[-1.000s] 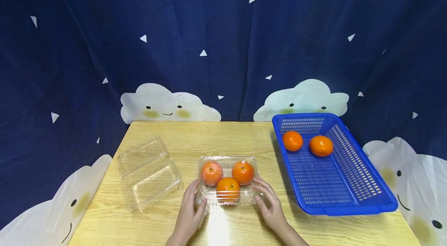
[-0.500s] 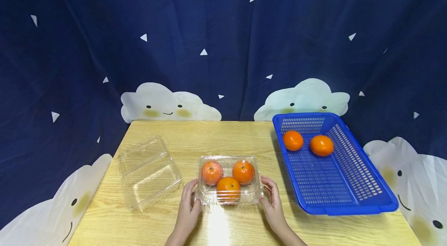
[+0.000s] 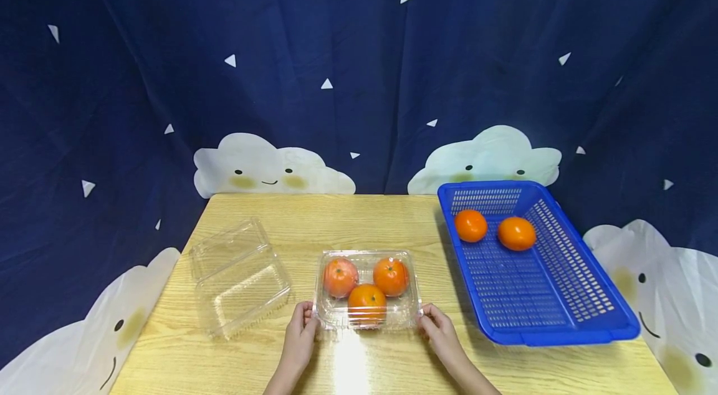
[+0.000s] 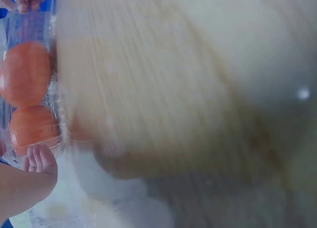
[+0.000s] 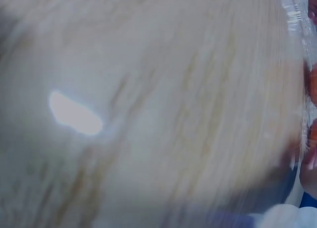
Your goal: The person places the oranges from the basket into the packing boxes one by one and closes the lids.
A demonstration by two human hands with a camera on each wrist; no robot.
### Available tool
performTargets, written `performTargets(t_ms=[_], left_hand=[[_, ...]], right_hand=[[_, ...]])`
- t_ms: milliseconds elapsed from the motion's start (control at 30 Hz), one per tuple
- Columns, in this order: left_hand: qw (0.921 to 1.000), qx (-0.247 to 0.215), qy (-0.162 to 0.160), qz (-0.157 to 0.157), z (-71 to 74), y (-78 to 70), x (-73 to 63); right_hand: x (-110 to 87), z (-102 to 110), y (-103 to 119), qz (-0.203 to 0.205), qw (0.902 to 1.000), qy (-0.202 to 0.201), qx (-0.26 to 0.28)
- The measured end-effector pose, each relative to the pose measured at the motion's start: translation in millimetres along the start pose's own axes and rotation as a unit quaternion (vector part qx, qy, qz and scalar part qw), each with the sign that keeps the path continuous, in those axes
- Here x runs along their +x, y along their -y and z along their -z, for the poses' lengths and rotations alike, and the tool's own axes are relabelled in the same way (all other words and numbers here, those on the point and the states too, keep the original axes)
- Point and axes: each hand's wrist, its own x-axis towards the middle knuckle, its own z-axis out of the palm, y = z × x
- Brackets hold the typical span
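Observation:
A clear plastic clamshell box point(image 3: 367, 258) sits at the front middle of the table, its transparent top over three round orange fruits point(image 3: 367, 303). My left hand point(image 3: 299, 337) pinches the box's front left corner, thumb in front and fingers at the side. At the opposite front corner my right hand point(image 3: 442, 336) pinches the box's edge in the same manner. In the left wrist view the fruits point(image 4: 27, 74) show through the plastic, with the left hand point(image 4: 42, 161) against the near end. Only a sliver of the right hand point(image 5: 309, 173) appears in the right wrist view.
An unfolded clear clamshell box point(image 3: 241, 283) lies on the left of the wooden table point(image 3: 336, 220). To the right stands a blue mesh basket point(image 3: 527, 295) with two orange fruits point(image 3: 516, 233) near its far end. A dark blue curtain point(image 3: 359, 40) hangs behind.
Both hands have slid back along the box's sides toward its front corners, and their fingers have drawn in. The right hand first moved outward. Box and fruits stay in place.

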Motion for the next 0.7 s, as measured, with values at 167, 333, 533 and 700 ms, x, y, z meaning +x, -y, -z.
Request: performTargets(t_ms=[167,333,533,700], left_hand=[[0.9989,0.022,0.023,0.036,1.3,1.3,0.6],[0.9980,0.012,0.050,0.038,2.3,2.5,2.1],[0.9923,-0.056,0.075,0.080,5.5,-6.2,2.2],[0.9878,-0.084,0.089,0.096,8.3,-14.3,1.3]], right_hand=[[1.3,4.5,0.3,-0.010,0.9967,0.072,0.038],[2.3,7.9,1.3,0.000,0.9897,0.126,0.069],[5.4,10.8,-3.4,-0.018,0.9821,0.169,0.081],[8.2,14.6,-5.4,-0.030,0.9763,0.198,0.081]])
